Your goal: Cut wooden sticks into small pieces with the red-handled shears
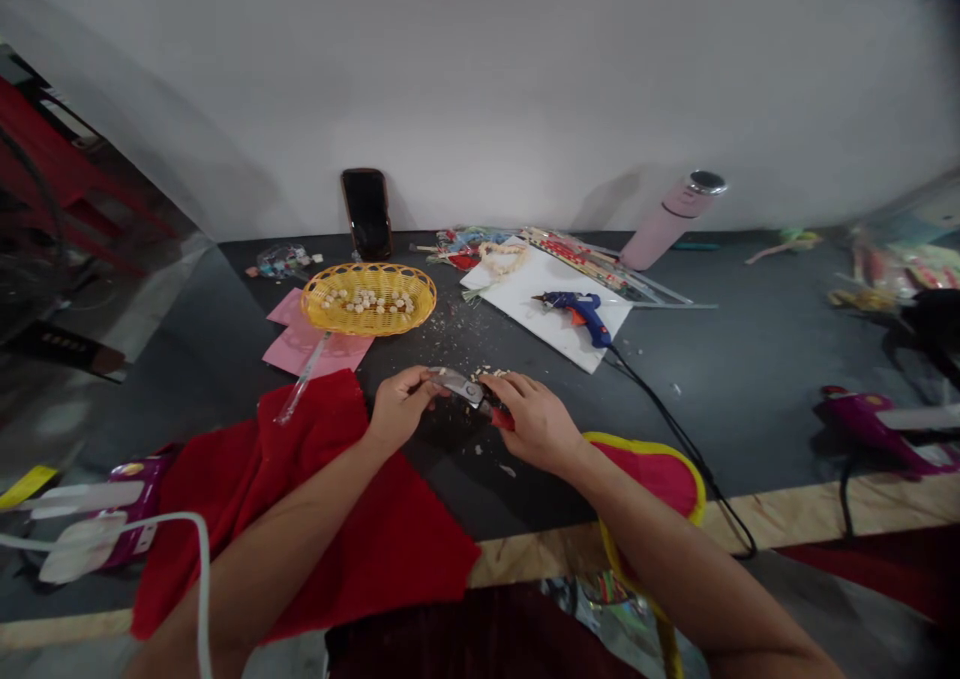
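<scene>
My right hand (pixel 536 419) is wrapped round the red handle of a hand cutter with a grey metal head (pixel 466 389), which looks like pruning shears. The cutter points left, just above the dark table. At its tip, the fingers of my left hand (pixel 403 404) are pinched together; what they hold is too small and hidden to name. Pale chips (pixel 491 371) lie scattered around the cutter. Behind my left hand, a yellow woven basket (pixel 420 324) contains several small pale round pieces (pixel 367 301).
A blue glue gun (pixel 581 311) rests on a white board (pixel 525 304), its black cord running past my right arm. A red cloth (pixel 360 519) lies under my left forearm. A phone (pixel 367 214) and a pink bottle (pixel 667 224) stand at the back. Purple power strips (pixel 131 509) flank both sides.
</scene>
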`<state>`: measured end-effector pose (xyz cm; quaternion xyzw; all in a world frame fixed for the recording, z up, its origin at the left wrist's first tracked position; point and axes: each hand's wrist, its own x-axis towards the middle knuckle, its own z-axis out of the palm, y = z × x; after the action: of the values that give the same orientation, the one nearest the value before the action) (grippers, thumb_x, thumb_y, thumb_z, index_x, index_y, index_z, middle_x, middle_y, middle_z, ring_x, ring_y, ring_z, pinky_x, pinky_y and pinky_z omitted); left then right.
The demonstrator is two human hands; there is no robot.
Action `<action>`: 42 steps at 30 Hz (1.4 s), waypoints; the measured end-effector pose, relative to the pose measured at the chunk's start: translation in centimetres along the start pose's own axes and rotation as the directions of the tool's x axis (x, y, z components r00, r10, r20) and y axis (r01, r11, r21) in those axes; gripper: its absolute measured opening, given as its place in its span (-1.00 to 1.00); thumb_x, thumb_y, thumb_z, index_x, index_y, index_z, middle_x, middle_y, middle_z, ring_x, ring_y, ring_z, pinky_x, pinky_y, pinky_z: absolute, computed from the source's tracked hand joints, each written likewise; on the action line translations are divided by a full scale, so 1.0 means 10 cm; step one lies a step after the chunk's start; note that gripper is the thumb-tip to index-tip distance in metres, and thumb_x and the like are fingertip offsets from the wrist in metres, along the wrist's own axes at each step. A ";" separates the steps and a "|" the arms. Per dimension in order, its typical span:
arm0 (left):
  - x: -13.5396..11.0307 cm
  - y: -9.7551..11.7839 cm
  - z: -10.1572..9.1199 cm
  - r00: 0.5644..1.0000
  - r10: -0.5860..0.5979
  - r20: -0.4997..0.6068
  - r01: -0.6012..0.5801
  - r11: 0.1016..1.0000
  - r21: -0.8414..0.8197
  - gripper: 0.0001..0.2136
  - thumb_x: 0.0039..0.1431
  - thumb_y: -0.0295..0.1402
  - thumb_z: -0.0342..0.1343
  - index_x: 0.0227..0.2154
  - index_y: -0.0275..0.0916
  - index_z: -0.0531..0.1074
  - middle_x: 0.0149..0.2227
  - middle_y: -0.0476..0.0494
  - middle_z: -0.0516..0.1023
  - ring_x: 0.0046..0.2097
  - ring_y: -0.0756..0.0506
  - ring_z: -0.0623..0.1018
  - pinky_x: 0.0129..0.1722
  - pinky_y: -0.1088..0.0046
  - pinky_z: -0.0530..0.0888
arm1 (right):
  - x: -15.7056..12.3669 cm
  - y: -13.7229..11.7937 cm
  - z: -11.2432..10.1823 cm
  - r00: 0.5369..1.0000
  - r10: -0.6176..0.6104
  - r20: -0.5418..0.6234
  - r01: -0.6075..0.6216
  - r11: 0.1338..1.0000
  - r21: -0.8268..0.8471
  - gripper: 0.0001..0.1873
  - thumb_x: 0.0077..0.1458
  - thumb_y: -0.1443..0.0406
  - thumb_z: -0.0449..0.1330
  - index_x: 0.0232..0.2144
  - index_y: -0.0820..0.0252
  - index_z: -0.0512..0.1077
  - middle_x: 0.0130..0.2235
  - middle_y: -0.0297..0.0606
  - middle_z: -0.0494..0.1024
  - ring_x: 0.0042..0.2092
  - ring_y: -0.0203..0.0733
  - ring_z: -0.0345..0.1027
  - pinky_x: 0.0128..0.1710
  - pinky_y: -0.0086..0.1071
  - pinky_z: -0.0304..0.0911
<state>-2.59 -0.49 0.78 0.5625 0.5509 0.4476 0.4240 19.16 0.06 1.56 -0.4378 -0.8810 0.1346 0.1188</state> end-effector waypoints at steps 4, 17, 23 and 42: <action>0.01 0.03 -0.01 1.000 -0.005 0.018 0.005 1.000 0.004 -0.85 0.05 -0.37 0.07 -0.53 -0.28 0.49 -0.54 -0.03 0.53 -0.57 0.05 0.38 -0.53 0.56 0.32 | 0.00 -0.01 -0.05 0.999 -0.007 0.038 0.008 1.000 -0.028 -0.36 -0.03 0.40 0.07 0.15 0.18 0.13 0.02 -0.11 0.34 0.02 -0.05 0.20 -0.02 -0.21 0.14; 0.01 -0.13 -0.02 0.999 -0.009 0.042 0.010 1.000 -0.018 -0.82 0.08 -0.27 0.11 -0.48 -0.29 0.49 -0.52 -0.06 0.54 -0.54 0.03 0.41 -0.53 0.57 0.35 | 0.01 0.00 -0.10 0.998 -0.005 0.063 0.006 1.000 -0.019 -0.35 -0.02 0.38 0.07 0.17 0.15 0.11 0.04 -0.10 0.34 0.01 -0.02 0.19 -0.06 -0.19 0.11; 0.01 -0.12 -0.01 1.000 0.006 0.029 -0.005 0.999 -0.032 -0.84 0.06 -0.29 0.12 -0.47 -0.29 0.49 -0.52 -0.06 0.53 -0.53 0.03 0.41 -0.53 0.56 0.35 | 0.01 -0.01 -0.10 0.999 -0.006 0.053 0.006 1.000 -0.005 -0.34 -0.02 0.37 0.08 0.17 0.14 0.11 0.04 -0.11 0.34 0.01 -0.01 0.19 -0.05 -0.18 0.11; 0.04 -0.06 -0.01 0.998 0.056 0.020 -0.056 0.998 0.000 -0.91 0.02 -0.41 0.12 -0.52 -0.28 0.47 -0.57 0.01 0.47 -0.53 0.04 0.39 -0.51 0.58 0.31 | 0.01 0.04 -0.10 0.998 -0.043 0.051 0.041 0.999 0.030 -0.34 -0.02 0.36 0.10 0.17 0.15 0.12 0.03 -0.11 0.35 0.02 -0.04 0.21 0.00 -0.20 0.13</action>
<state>-2.81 -0.11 0.23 0.5822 0.5309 0.4535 0.4166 19.71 0.51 2.37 -0.4139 -0.8907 0.1561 0.1052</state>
